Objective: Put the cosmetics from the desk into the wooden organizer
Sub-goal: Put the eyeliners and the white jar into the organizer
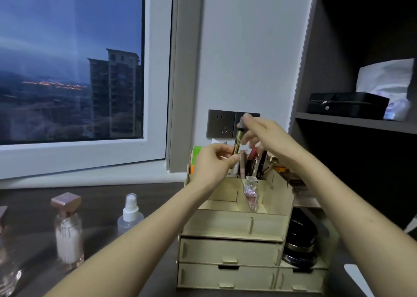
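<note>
A pale wooden organizer (232, 249) with drawers stands on the dark desk (33, 206). Above its back compartments I hold a slim gold tube (238, 141) upright. My left hand (213, 163) pinches its lower end and my right hand (264, 134) grips its grey top. Several lipsticks and pens (252, 163) stand in the rear slots. A small pink perfume bottle (251, 193) leans in a middle compartment. Black round jars (300, 240) sit in the right side bay. On the desk to the left stand a clear spray bottle (130, 215) and a pink-capped bottle (67, 226).
A window and sill run along the left behind the desk. A grey wall socket (222, 126) sits behind my hands. To the right, dark shelves hold a black case (347, 104) and a white bag (388, 80). Another glass item (6, 274) shows at the far left edge.
</note>
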The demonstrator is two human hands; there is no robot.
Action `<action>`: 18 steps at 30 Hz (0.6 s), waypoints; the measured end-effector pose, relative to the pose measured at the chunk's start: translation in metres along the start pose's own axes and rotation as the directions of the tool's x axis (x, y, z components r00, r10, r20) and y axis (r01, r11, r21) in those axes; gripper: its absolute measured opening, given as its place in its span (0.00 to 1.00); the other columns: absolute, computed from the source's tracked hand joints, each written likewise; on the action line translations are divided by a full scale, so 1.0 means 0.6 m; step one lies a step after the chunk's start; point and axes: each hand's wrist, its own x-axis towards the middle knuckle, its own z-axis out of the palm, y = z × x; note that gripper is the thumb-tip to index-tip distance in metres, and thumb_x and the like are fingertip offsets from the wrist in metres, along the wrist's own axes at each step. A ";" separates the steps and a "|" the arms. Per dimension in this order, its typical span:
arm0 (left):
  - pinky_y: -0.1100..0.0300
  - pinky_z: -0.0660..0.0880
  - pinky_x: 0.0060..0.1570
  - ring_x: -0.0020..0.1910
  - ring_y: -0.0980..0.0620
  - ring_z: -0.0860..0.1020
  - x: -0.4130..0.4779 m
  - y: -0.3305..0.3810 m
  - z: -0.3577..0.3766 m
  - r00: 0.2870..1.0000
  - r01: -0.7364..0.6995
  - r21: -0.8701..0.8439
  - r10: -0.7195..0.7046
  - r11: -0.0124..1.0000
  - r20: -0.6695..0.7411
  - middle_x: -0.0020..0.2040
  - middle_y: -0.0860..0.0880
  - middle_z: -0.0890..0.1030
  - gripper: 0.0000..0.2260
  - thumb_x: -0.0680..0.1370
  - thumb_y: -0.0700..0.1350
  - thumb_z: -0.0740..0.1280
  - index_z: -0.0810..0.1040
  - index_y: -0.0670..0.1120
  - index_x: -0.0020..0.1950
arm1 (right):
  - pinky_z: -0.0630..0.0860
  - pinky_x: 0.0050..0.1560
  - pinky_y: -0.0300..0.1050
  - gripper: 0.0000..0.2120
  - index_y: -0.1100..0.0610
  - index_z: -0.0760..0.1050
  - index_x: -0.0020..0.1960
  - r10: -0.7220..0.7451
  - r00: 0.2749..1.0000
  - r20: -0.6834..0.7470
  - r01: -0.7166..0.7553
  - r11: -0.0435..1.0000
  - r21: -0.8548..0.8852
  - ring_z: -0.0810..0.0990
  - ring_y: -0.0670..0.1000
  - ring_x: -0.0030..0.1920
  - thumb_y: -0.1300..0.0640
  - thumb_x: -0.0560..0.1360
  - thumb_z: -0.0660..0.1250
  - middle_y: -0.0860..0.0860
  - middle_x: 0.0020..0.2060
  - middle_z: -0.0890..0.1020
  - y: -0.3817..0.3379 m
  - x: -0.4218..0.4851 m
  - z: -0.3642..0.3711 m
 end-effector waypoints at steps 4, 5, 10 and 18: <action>0.51 0.77 0.52 0.40 0.51 0.77 0.009 0.013 0.023 0.998 -0.050 0.026 0.049 0.998 0.045 0.42 0.45 0.81 0.08 0.72 0.41 0.71 0.81 0.41 0.50 | 0.73 0.25 0.37 0.07 0.56 0.75 0.49 -0.047 0.998 -0.031 0.048 0.999 0.025 0.75 0.46 0.22 0.52 0.77 0.63 0.52 0.33 0.80 -0.005 -0.018 0.002; 0.50 0.77 0.53 0.42 0.52 0.78 0.011 0.013 0.027 0.996 -0.070 0.067 0.065 0.995 0.068 0.44 0.46 0.82 0.09 0.72 0.41 0.71 0.80 0.41 0.52 | 0.73 0.25 0.36 0.06 0.59 0.74 0.49 -0.040 0.996 -0.082 0.042 0.999 0.028 0.74 0.46 0.21 0.56 0.77 0.63 0.55 0.33 0.79 -0.001 -0.016 0.000; 0.56 0.73 0.56 0.55 0.50 0.77 0.010 -0.008 0.019 0.971 -0.239 0.444 0.205 0.864 0.123 0.55 0.48 0.81 0.12 0.74 0.43 0.67 0.79 0.48 0.57 | 0.82 0.36 0.50 0.11 0.57 0.67 0.58 0.013 0.926 -0.378 -0.002 1.000 0.030 0.79 0.52 0.31 0.61 0.77 0.64 0.56 0.38 0.79 0.032 0.009 -0.024; 0.58 0.73 0.53 0.53 0.51 0.76 0.008 -0.049 -0.014 0.992 -0.117 0.505 0.078 0.855 0.097 0.56 0.51 0.81 0.10 0.75 0.41 0.64 0.79 0.49 0.54 | 0.69 0.46 0.43 0.14 0.61 0.68 0.64 0.049 0.971 -0.234 -0.153 0.880 -0.450 0.76 0.58 0.52 0.59 0.80 0.55 0.60 0.57 0.78 0.099 0.047 0.007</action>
